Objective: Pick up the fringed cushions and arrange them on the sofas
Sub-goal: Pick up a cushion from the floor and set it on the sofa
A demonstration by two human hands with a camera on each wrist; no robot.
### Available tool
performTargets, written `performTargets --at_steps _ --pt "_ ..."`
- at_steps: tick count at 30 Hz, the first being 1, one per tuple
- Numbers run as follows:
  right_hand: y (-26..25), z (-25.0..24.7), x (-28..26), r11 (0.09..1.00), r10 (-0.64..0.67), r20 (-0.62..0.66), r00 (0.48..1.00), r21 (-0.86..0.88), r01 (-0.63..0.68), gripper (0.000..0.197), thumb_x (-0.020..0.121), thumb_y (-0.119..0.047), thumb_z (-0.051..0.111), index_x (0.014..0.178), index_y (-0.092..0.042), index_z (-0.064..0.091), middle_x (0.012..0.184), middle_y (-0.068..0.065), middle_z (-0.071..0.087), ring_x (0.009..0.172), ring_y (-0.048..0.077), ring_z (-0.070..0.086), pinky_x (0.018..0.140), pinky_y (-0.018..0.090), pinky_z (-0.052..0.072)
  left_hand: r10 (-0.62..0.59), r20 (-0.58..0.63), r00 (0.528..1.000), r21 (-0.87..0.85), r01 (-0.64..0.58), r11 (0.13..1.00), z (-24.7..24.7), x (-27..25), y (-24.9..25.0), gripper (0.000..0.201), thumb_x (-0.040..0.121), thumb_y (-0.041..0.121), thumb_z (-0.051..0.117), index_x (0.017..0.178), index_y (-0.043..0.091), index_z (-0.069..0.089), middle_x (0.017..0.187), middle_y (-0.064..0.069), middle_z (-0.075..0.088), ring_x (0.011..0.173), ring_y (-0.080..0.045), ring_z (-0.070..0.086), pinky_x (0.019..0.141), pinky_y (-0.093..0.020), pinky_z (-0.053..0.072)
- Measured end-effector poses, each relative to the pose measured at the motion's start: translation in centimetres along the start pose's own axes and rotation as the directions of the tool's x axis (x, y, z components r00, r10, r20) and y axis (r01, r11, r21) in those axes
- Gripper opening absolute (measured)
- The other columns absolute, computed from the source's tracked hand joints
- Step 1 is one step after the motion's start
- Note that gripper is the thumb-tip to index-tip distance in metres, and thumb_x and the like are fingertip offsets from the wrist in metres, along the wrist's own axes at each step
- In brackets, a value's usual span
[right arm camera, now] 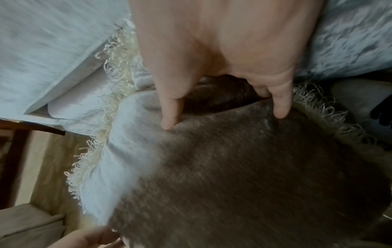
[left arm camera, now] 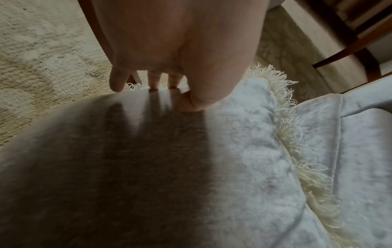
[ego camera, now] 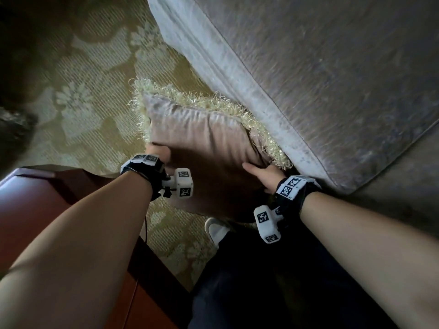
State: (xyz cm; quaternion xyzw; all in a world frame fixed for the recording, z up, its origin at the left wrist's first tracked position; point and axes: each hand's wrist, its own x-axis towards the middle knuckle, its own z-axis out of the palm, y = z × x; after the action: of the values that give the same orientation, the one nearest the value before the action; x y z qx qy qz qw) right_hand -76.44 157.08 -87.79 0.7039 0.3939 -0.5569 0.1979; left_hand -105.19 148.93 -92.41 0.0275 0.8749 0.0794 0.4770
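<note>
A mauve velvet cushion [ego camera: 204,143] with a cream fringe [ego camera: 237,110] hangs upright in front of me, over the carpet and against the front edge of the grey velvet sofa seat [ego camera: 320,79]. My left hand [ego camera: 159,150] grips its left edge: in the left wrist view the thumb presses the cushion face [left arm camera: 148,167] and the fingers [left arm camera: 155,80] curl behind the edge. My right hand [ego camera: 259,172] grips the lower right corner, next to the sofa. In the right wrist view its thumb and a finger dig into the cushion fabric [right arm camera: 233,167], and the sofa [right arm camera: 42,50] lies just beyond the fringe.
A beige floral carpet [ego camera: 83,91] covers the floor to the left. A reddish wooden table [ego camera: 35,210] stands at my lower left, under my left forearm. My white shoe [ego camera: 216,230] and dark trousers are below the cushion. A dark wooden chair frame [left arm camera: 360,50] stands further off.
</note>
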Motion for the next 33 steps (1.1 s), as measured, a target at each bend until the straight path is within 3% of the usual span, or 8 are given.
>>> performTargets --at_steps 3,7,9,13,17,19,26,33 --pt "0.0 0.0 0.6 0.998 0.007 -0.020 1.000 0.070 -0.006 0.130 0.031 -0.084 0.068 0.138 -0.012 0.052 0.135 0.006 0.061 0.125 0.027 0.056 0.108 0.047 0.044 0.003 -0.022 1.000 -0.076 -0.005 0.997 0.6 0.4 0.3 0.046 0.086 -0.002 0.056 0.131 -0.004 0.045 0.131 -0.023 0.055 0.118 -0.037 0.057 0.098 -0.043 0.050" --pt "0.1 -0.2 1.4 0.988 0.009 -0.024 1.000 0.153 -0.005 0.119 0.038 -0.079 0.073 0.136 -0.014 0.054 0.136 0.005 0.061 0.125 0.025 0.056 0.108 0.046 0.044 -0.043 -0.117 0.992 -0.272 0.009 0.962 1.1 0.2 0.5 0.058 0.080 -0.006 0.060 0.134 -0.002 0.039 0.131 -0.020 0.053 0.120 -0.034 0.055 0.098 -0.036 0.049" --pt "0.3 -0.2 1.7 0.982 0.010 -0.035 0.999 0.189 -0.003 0.116 0.039 -0.077 0.074 0.137 -0.017 0.055 0.137 0.003 0.060 0.126 0.024 0.056 0.108 0.046 0.044 -0.071 -0.107 0.992 -0.277 0.039 0.960 1.2 0.0 0.4 0.056 0.079 -0.003 0.061 0.131 -0.001 0.040 0.130 -0.020 0.054 0.119 -0.036 0.055 0.102 -0.044 0.048" --pt "1.0 -0.2 2.4 0.974 0.037 -0.032 0.999 0.226 -0.029 0.125 0.033 -0.079 0.074 0.140 -0.018 0.052 0.141 0.002 0.056 0.128 0.024 0.054 0.105 0.046 0.047 -0.087 -0.077 0.993 -0.204 0.070 0.976 0.8 0.9 -0.3 0.053 0.072 0.006 0.060 0.122 0.001 0.045 0.119 -0.020 0.061 0.106 -0.039 0.062 0.093 -0.052 0.053" --pt "-0.1 -0.5 0.4 0.964 0.067 -0.034 0.997 0.258 -0.056 0.078 0.075 -0.054 0.076 0.137 -0.013 0.054 0.134 0.006 0.059 0.119 0.024 0.057 0.096 0.044 0.053 -0.075 -0.145 0.987 -0.122 0.058 0.991 0.5 0.4 -0.9 0.042 0.081 0.005 0.054 0.123 -0.004 0.052 0.119 -0.024 0.062 0.109 -0.040 0.061 0.097 -0.049 0.050" --pt "-0.1 -0.4 0.0 0.960 0.068 -0.046 0.997 0.273 -0.053 0.061 0.085 -0.042 0.073 0.134 -0.009 0.055 0.130 0.009 0.060 0.109 0.025 0.059 0.092 0.045 0.056 -0.088 -0.228 0.970 -0.096 0.067 0.993 -0.2 -1.2 -0.8 0.037 0.090 0.003 0.047 0.126 -0.005 0.051 0.125 -0.026 0.059 0.116 -0.040 0.056 0.101 -0.045 0.044" --pt "-1.4 1.3 -4.9 0.948 0.028 0.039 0.999 0.317 -0.039 0.043 0.095 -0.023 0.063 0.129 0.000 0.053 0.115 0.017 0.059 0.098 0.031 0.060 0.072 0.042 0.062 -0.011 -0.227 0.974 -0.078 -0.007 0.997 -6.7 -4.6 -0.4 0.040 0.085 0.002 0.050 0.125 -0.001 0.044 0.124 -0.026 0.056 0.114 -0.041 0.056 0.101 -0.048 0.045" --pt "-3.6 -0.9 -12.7 0.943 -0.004 0.080 0.997 0.333 -0.023 0.019 0.096 -0.018 0.062 0.109 -0.004 0.057 0.116 0.022 0.060 0.080 0.026 0.060 0.070 0.042 0.061 -0.005 -0.257 0.966 -0.049 -0.008 0.999 -11.4 -11.7 0.9 0.040 0.092 0.001 0.046 0.131 -0.006 0.042 0.131 -0.026 0.054 0.122 -0.039 0.052 0.102 -0.041 0.038"
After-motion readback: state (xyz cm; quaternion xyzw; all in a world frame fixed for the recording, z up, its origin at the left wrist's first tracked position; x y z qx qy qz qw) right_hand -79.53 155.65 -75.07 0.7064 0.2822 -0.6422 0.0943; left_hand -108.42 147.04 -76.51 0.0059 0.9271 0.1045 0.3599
